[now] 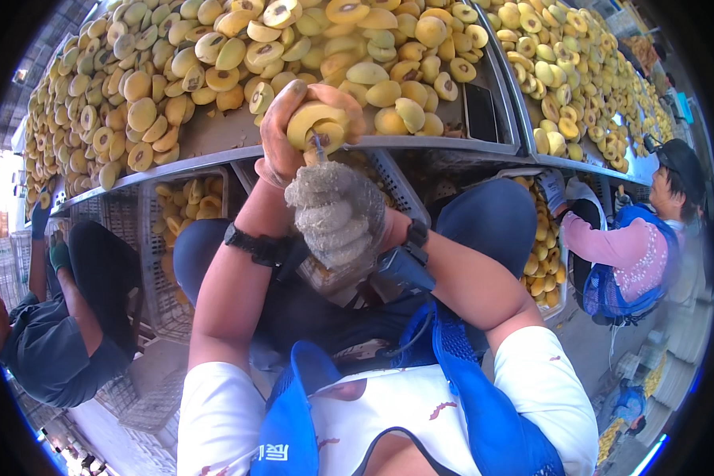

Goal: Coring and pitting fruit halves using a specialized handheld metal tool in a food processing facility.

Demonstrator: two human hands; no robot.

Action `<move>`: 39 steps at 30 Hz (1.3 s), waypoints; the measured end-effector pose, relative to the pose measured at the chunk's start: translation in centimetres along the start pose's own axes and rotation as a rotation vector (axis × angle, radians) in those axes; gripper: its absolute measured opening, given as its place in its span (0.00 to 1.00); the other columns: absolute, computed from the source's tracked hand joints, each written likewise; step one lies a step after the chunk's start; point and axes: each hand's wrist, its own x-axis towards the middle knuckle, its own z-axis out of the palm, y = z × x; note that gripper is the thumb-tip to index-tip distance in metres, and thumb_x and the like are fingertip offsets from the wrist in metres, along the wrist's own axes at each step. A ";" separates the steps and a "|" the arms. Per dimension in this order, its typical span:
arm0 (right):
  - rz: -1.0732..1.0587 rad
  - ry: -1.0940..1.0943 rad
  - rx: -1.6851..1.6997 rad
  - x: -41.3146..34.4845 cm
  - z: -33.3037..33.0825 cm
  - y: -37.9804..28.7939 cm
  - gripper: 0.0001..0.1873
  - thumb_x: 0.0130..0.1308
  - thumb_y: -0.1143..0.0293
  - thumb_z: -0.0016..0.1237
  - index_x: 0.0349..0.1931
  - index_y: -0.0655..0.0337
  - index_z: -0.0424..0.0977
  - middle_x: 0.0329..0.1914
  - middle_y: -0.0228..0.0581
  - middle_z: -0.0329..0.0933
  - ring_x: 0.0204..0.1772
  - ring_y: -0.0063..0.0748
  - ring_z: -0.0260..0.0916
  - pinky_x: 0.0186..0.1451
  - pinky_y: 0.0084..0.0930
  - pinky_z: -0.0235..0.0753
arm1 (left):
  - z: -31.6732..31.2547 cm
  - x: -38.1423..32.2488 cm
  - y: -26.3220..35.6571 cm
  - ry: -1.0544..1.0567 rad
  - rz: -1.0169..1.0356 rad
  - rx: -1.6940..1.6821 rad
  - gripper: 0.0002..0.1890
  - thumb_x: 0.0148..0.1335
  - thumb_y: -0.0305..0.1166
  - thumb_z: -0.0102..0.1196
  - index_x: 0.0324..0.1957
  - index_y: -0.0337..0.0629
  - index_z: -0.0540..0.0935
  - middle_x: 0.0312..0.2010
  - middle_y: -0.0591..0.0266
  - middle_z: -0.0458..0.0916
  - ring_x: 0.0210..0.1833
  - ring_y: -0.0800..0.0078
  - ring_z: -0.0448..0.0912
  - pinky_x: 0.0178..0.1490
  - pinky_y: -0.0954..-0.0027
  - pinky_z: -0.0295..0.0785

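Note:
My left hand (300, 128), in a thin orange glove, is closed around yellow halved stone fruit (318, 122), at least two pieces stacked, cut faces toward me. My right hand (336, 211), in a soiled grey knit glove, grips a small pitting tool (318, 149); its handle is mostly hidden in the fist. The tool's metal tip touches the brown centre of the nearer half. Both hands are just in front of the edge of a metal table (238, 153), which bears a large heap of halved yellow fruit (214, 65).
A black phone (480, 113) lies on the table near its rim. Plastic crates of fruit halves stand below, at left (190, 202) and right (541, 262). A co-worker (636, 238) sits at right, another (65, 333) at left. A metal divider (506, 77) splits the tabletop.

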 end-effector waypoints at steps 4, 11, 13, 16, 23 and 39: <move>0.071 -0.294 0.114 2.1 -1.5 0.9 0.19 0.79 0.50 0.39 0.30 0.48 0.71 0.19 0.24 0.65 0.14 0.20 0.60 0.14 0.19 0.61 | 0.8 -0.2 0.7 0.067 0.018 -0.157 0.28 0.78 0.48 0.34 0.39 0.36 0.81 0.36 0.47 0.84 0.32 0.57 0.82 0.38 0.61 0.79; 0.144 -0.714 0.330 2.1 -1.0 2.3 0.19 0.78 0.51 0.43 0.27 0.47 0.69 0.16 0.22 0.60 0.13 0.19 0.58 0.14 0.18 0.60 | -0.6 -0.1 7.9 0.176 0.020 0.116 0.24 0.76 0.47 0.41 0.38 0.37 0.82 0.33 0.54 0.86 0.32 0.68 0.84 0.36 0.69 0.81; 0.124 -0.620 0.288 2.0 -1.4 3.4 0.18 0.76 0.51 0.46 0.26 0.46 0.67 0.16 0.21 0.61 0.14 0.19 0.58 0.14 0.19 0.58 | -2.8 -1.3 10.9 0.286 -0.106 0.372 0.24 0.75 0.49 0.43 0.38 0.39 0.83 0.34 0.57 0.87 0.33 0.69 0.85 0.37 0.69 0.80; 0.068 0.054 0.201 1.2 -1.3 5.1 0.15 0.74 0.53 0.48 0.26 0.41 0.67 0.16 0.20 0.59 0.15 0.18 0.56 0.15 0.19 0.53 | -9.0 -2.5 13.9 0.148 -0.155 1.331 0.20 0.71 0.47 0.46 0.39 0.43 0.85 0.36 0.47 0.87 0.37 0.59 0.86 0.42 0.66 0.80; 0.043 0.132 0.194 0.9 -1.7 4.6 0.13 0.74 0.55 0.48 0.29 0.42 0.66 0.16 0.19 0.59 0.15 0.18 0.56 0.15 0.18 0.54 | -14.8 -2.7 11.0 0.573 -0.578 1.763 0.23 0.68 0.52 0.51 0.48 0.44 0.87 0.40 0.45 0.86 0.44 0.51 0.84 0.50 0.58 0.76; -0.427 0.294 -0.277 0.1 0.1 -0.6 0.07 0.73 0.58 0.52 0.40 0.47 0.78 0.21 0.25 0.70 0.19 0.23 0.65 0.20 0.24 0.67 | -9.7 3.7 -0.1 0.293 -0.495 1.323 0.26 0.55 0.44 0.69 0.51 0.36 0.85 0.46 0.54 0.88 0.42 0.60 0.86 0.44 0.62 0.81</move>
